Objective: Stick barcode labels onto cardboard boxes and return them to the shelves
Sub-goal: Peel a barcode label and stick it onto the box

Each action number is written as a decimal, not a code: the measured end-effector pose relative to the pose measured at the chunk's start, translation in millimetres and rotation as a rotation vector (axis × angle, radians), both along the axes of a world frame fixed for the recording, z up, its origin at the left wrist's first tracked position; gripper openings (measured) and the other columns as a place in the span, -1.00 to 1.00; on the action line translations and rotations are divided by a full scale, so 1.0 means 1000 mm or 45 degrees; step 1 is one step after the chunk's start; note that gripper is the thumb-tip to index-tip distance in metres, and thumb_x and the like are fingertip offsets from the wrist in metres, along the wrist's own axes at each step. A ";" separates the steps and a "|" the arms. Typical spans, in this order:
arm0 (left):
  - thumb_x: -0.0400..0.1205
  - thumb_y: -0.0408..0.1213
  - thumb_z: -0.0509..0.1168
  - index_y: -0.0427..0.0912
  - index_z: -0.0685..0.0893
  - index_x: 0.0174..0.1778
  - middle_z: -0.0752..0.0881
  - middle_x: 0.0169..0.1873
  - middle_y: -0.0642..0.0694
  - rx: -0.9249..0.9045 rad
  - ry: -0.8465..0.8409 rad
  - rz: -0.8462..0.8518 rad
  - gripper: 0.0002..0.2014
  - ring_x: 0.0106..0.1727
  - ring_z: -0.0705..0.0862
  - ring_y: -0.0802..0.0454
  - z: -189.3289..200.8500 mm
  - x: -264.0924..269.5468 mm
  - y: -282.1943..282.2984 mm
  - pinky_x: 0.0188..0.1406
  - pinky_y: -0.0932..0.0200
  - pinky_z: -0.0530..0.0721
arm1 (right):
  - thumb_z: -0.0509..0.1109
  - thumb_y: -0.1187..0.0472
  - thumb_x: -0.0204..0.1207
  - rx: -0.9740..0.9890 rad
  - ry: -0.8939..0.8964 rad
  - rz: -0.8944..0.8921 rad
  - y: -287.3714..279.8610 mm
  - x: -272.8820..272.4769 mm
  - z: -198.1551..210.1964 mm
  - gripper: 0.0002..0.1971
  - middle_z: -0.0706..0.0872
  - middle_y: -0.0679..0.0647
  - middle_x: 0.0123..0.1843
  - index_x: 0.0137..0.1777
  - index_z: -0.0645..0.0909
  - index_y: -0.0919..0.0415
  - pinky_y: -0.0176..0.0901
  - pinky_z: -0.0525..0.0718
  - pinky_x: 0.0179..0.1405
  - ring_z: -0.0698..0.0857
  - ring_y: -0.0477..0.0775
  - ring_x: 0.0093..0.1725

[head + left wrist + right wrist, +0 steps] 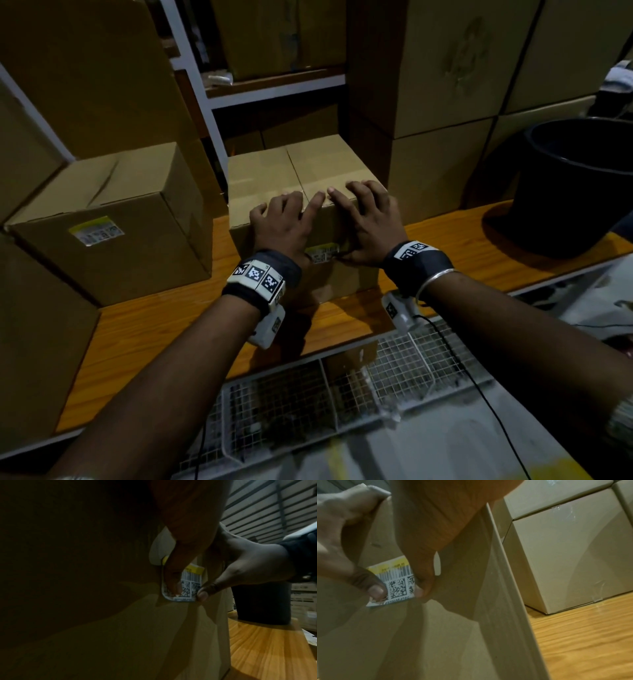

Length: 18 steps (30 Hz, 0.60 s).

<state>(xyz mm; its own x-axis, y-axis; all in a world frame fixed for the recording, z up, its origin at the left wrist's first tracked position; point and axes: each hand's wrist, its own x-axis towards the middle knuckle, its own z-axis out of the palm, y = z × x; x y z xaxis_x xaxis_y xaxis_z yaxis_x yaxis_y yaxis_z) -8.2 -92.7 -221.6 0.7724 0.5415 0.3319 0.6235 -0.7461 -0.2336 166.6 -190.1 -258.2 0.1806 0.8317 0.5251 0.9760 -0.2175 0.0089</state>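
A closed cardboard box (298, 171) stands on the wooden shelf board (164, 329), straight in front of me. A barcode label (322, 254) with a yellow top strip lies on its front face. My left hand (284, 222) and right hand (368, 222) both lie over the box's top front edge, fingers spread on the lid. Both thumbs press down on the label (190, 585): the left thumb (173, 577) on its left part, the right thumb (205, 592) at its lower right corner. The right wrist view shows the label (397, 586) between the two thumbs, its lower left corner slightly lifted.
A second box (137, 260) with a label (96, 233) stands to the left on the same board. Stacked boxes (445, 102) rise close on the right, and a black bucket (575, 185) stands further right. Wire mesh baskets (325, 394) hang below the board's front edge.
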 end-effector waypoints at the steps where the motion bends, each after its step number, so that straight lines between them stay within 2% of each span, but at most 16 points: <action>1: 0.22 0.26 0.55 0.18 0.02 0.65 0.34 0.45 -0.10 0.009 -0.010 0.001 0.15 0.39 0.37 -0.18 0.000 0.000 0.001 0.29 -0.26 0.38 | 0.61 -0.43 0.00 0.008 0.001 0.019 0.001 0.002 0.000 0.30 0.22 0.14 0.56 0.71 0.04 -0.10 0.40 0.57 0.21 0.22 0.31 0.50; 4: 0.20 0.20 0.56 0.21 0.18 0.62 0.45 0.41 -0.06 0.031 -0.106 -0.003 0.07 0.33 0.46 -0.18 0.001 0.002 0.004 0.21 -0.19 0.41 | 0.56 -0.39 0.09 0.015 0.028 0.062 0.002 0.008 0.002 0.20 0.22 0.12 0.58 0.71 0.05 -0.14 0.42 0.54 0.25 0.22 0.30 0.52; 7: 0.26 0.12 0.55 0.28 0.26 0.59 0.51 0.40 0.01 -0.048 -0.179 0.008 -0.04 0.33 0.50 -0.14 0.006 0.005 0.009 0.20 -0.13 0.39 | 0.48 -0.34 0.19 0.032 0.057 0.097 0.004 0.012 0.002 0.07 0.24 0.11 0.58 0.70 0.08 -0.16 0.42 0.56 0.23 0.22 0.29 0.52; 12: 0.27 0.12 0.55 0.29 0.22 0.60 0.48 0.41 0.00 -0.055 -0.166 0.011 -0.02 0.36 0.48 -0.15 0.006 0.007 0.011 0.22 -0.16 0.38 | 0.58 -0.16 0.24 0.060 0.109 0.131 0.006 0.016 0.003 0.05 0.23 0.09 0.60 0.69 0.08 -0.19 0.45 0.54 0.28 0.18 0.28 0.56; 15: 0.25 0.15 0.54 0.28 0.17 0.62 0.45 0.42 0.00 -0.028 -0.121 0.025 0.02 0.36 0.45 -0.16 0.006 0.008 0.011 0.21 -0.16 0.37 | 0.60 -0.12 0.27 0.042 0.166 0.143 0.004 0.013 0.006 0.04 0.25 0.12 0.62 0.69 0.06 -0.22 0.45 0.50 0.31 0.15 0.26 0.58; 18: 0.24 0.16 0.55 0.28 0.24 0.60 0.49 0.39 0.01 -0.030 -0.164 0.020 0.00 0.33 0.48 -0.15 0.006 0.008 0.012 0.18 -0.14 0.38 | 0.60 -0.05 0.33 0.030 0.257 0.141 0.001 0.008 0.011 -0.03 0.26 0.14 0.67 0.70 0.16 -0.19 0.45 0.47 0.37 0.13 0.25 0.63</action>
<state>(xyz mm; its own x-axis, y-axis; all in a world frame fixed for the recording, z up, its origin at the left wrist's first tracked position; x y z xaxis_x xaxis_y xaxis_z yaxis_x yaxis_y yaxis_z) 0.1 -80.7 -215.9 0.7157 0.5620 0.4147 0.6587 -0.7405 -0.1331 175.1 -189.4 -247.4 0.1920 0.8402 0.5071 0.9754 -0.1066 -0.1928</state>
